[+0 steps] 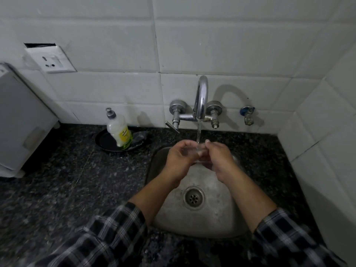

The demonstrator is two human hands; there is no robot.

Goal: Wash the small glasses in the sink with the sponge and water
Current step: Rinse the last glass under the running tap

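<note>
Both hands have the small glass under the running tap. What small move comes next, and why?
Probably rotate the glass between the left hand and right hand so the water stream rinses every side. Both hands grip it under the flowing tap, over the sink, holding nothing else, so this looks like rinsing.

The left sleeve (107,234) and right sleeve (292,239) are patterned in a black, dark blue and pale grey check and are worn drawn up short of the wrists.

bottle (119,130) left of tap (201,99), sink (212,218) below
</note>
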